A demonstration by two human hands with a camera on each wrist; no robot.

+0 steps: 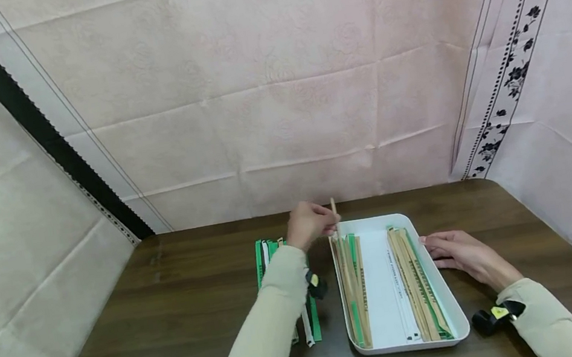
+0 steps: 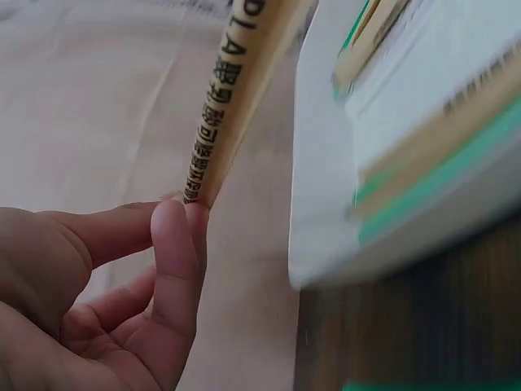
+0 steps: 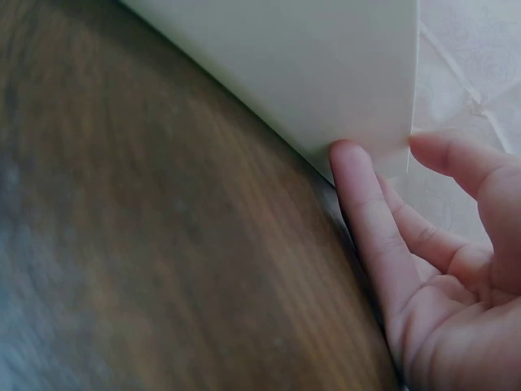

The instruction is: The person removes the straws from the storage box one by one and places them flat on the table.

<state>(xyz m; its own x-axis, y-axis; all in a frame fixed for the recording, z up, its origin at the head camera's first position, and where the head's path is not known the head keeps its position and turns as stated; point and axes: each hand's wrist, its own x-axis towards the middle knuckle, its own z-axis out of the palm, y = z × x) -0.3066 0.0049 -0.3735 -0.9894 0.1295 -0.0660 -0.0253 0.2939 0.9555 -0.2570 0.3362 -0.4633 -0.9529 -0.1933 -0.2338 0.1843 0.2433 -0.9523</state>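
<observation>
Setting: dark wood-grain desk [image 1: 186, 327], backed and flanked by pale cloth hangings [image 1: 282, 112]. Clock positions are read from the tray's middle in the head view, twelve at the far side.

Item 1. Left hand [image 1: 311, 225], ten o'clock: thumb and finger together, pinching the end of one slim tan stick [image 2: 236, 106], printed in black, the letters "PLA" legible. Stick raised at the tray's far left corner, its length running down over the nine o'clock contents.

Item 2. Right hand [image 1: 458, 255], two o'clock: fingers extended and slightly apart, tips touching the tray's outer wall and edge.

Item 3. White tray [image 1: 462, 319], rectangular, rounded corners, flat on the desk. Contents, nine o'clock: tan and green sticks [image 1: 364, 295], lying lengthwise. Contents, three o'clock: one white printed strip [image 1: 402, 296], beside it a bundle of tan and green sticks [image 1: 414, 288]. White floor shows between.

Item 4. Outside pile [image 1: 314, 321], on the desk at nine o'clock: green, white and tan pieces, partly hidden beneath the left sleeve [image 1: 263, 328].

Item 5. Black wrist devices [image 1: 486, 322], one per wrist.
</observation>
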